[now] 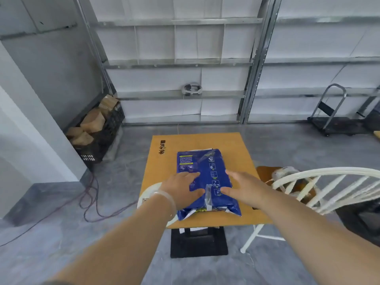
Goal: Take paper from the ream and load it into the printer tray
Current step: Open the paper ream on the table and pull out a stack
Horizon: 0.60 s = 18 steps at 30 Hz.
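Observation:
A ream of paper in a blue wrapper (pixel 205 167) lies flat on a small orange-brown table (pixel 236 145), its near end torn with white paper showing. My left hand (pixel 181 190) rests on the ream's left near part, fingers spread. Over its right edge lies my right hand (pixel 244 188), fingers apart too. Neither hand is closed around the ream. No printer or tray can be seen.
A white chair (pixel 320 188) stands right of the table, with a tape roll (pixel 283 173) behind its back. A black crate of cardboard (pixel 96 134) sits at the left wall, cables (pixel 90 200) trail on the floor, a hand cart (pixel 333 118) stands far right.

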Each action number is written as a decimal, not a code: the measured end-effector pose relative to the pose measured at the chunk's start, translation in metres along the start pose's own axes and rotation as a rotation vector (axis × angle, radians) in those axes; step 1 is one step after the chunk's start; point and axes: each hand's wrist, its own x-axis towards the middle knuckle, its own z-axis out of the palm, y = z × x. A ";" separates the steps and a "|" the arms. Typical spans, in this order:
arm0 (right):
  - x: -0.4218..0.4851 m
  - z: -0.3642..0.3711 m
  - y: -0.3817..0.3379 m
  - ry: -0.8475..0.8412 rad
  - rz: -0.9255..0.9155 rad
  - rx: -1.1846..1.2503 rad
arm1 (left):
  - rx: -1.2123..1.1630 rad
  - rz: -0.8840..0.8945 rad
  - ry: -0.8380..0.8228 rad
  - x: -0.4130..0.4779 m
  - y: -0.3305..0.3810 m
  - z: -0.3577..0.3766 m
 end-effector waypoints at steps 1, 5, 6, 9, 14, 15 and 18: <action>0.009 0.011 0.004 -0.010 0.022 0.001 | -0.011 -0.005 -0.022 0.010 -0.008 0.011; 0.039 0.051 0.023 -0.011 0.092 0.025 | -0.031 -0.030 -0.091 0.041 -0.037 0.058; 0.045 0.061 0.029 -0.013 0.100 0.028 | -0.039 -0.033 -0.110 0.047 -0.042 0.070; 0.061 0.087 0.046 -0.038 0.092 0.018 | -0.038 -0.029 -0.136 0.062 -0.055 0.104; 0.099 0.119 0.070 0.027 0.078 0.005 | 0.006 -0.019 -0.012 0.088 -0.066 0.146; 0.107 0.125 0.073 0.043 0.067 -0.009 | 0.014 -0.021 0.019 0.092 -0.067 0.153; 0.127 0.140 0.080 0.090 0.003 -0.086 | 0.046 -0.044 0.080 0.102 -0.071 0.172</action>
